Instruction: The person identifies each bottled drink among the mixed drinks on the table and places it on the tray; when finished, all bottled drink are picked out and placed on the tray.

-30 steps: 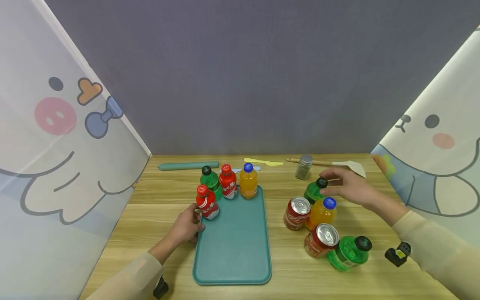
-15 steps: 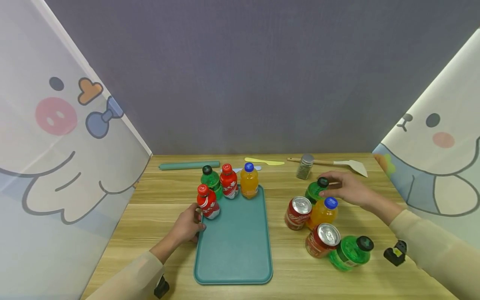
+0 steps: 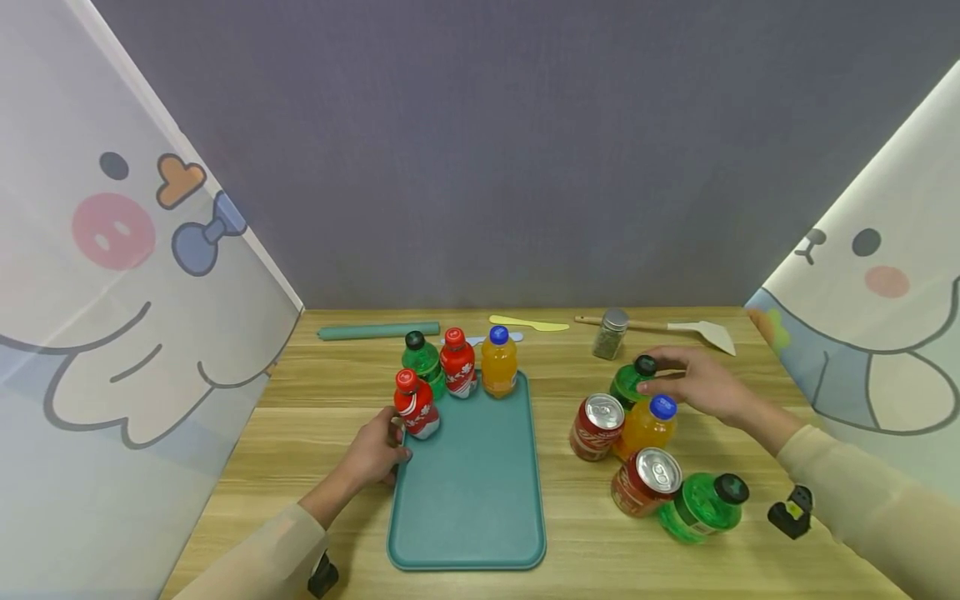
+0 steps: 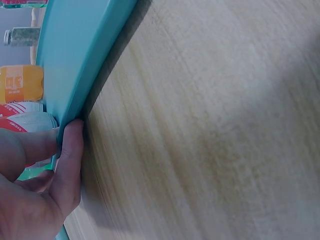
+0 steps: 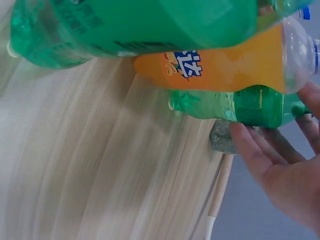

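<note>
My left hand (image 3: pixel 375 447) pinches the left rim of a teal tray (image 3: pixel 468 500); in the left wrist view the thumb lies over the rim and a finger under it. At the tray's far end stand two red bottles (image 3: pixel 416 407), a green bottle (image 3: pixel 424 364) and an orange soda bottle (image 3: pixel 498 367). On the right, my right hand (image 3: pixel 697 383) holds a green soda bottle (image 5: pixel 257 107) near its top, thumb on one side and fingers on the other. This bottle stands on the table, behind another orange soda bottle (image 3: pixel 647 427) with a blue cap.
Two red soda cans (image 3: pixel 595 429) and another green bottle (image 3: pixel 699 507) stand close by, right of the tray. Along the back lie a teal stick (image 3: pixel 378 331), a yellow knife (image 3: pixel 528 322) and a spatula (image 3: pixel 708 333), near a spice jar (image 3: pixel 611 335). A wall (image 3: pixel 480 167) closes the back.
Both hands stay almost where they were. The right hand and forearm shift very slightly; the bottles and tray keep their places, apart from a small movement of the view.
</note>
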{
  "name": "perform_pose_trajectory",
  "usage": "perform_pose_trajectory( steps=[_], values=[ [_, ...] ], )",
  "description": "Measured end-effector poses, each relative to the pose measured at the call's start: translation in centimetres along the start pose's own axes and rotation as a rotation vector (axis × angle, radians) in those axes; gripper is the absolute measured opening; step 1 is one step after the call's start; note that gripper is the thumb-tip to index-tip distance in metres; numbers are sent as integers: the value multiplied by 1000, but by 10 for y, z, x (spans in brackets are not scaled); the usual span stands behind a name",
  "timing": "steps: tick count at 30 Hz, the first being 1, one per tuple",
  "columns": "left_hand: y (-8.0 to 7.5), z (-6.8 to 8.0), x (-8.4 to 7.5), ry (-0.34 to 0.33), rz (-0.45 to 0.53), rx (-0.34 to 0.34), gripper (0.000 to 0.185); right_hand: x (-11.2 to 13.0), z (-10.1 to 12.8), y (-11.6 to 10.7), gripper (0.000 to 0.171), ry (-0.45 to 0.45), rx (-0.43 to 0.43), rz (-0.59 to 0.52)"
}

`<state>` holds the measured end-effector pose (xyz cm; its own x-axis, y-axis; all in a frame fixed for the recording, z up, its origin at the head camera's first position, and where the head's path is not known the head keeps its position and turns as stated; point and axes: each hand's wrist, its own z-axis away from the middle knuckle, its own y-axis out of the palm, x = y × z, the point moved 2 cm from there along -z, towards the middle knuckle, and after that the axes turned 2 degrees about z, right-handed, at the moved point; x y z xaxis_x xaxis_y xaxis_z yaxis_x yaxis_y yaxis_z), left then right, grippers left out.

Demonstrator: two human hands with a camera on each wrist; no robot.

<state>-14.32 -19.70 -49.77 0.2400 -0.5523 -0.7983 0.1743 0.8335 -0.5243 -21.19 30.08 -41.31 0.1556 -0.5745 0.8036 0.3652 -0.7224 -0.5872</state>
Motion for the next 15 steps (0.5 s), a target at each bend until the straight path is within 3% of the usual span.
perform_pose_trajectory(
  steps=[15],
  values=[
    [-1, 1, 0, 4, 5, 5, 65, 5, -1, 1, 42, 18, -11, -43]
  ],
)
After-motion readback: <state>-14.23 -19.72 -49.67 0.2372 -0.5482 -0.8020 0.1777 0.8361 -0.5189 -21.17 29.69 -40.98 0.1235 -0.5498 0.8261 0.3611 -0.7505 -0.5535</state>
